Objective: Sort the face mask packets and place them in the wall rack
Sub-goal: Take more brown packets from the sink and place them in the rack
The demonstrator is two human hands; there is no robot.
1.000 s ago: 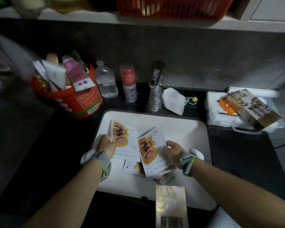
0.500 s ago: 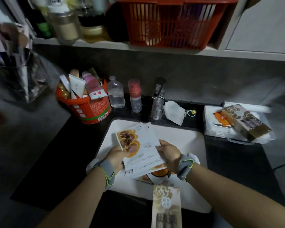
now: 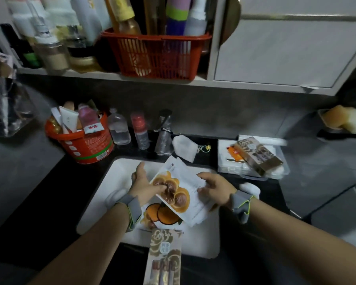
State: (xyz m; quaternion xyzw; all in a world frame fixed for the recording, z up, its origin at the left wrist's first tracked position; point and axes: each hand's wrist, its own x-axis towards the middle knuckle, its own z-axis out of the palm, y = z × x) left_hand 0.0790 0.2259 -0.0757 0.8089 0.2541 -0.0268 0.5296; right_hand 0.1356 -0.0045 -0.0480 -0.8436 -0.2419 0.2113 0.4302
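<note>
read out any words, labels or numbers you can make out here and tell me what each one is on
"NADR", roughly, faint: top of the gold box at the near edge.
Red characters on a white sachet in the red tub: too blurred to read.
White band lettering on the dark-capped bottle: blurred.
Fine print on the mask packets held by the left hand and right hand: too small.
Barcode on the tub: unreadable.

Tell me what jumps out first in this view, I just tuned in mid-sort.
Both hands, left hand and right hand, hold a stack of mask packets over the white tray at centre. Above, a red basket full of bottles sits on the shelf. A red tub crammed with tubes stands at the tray's back left.
</note>
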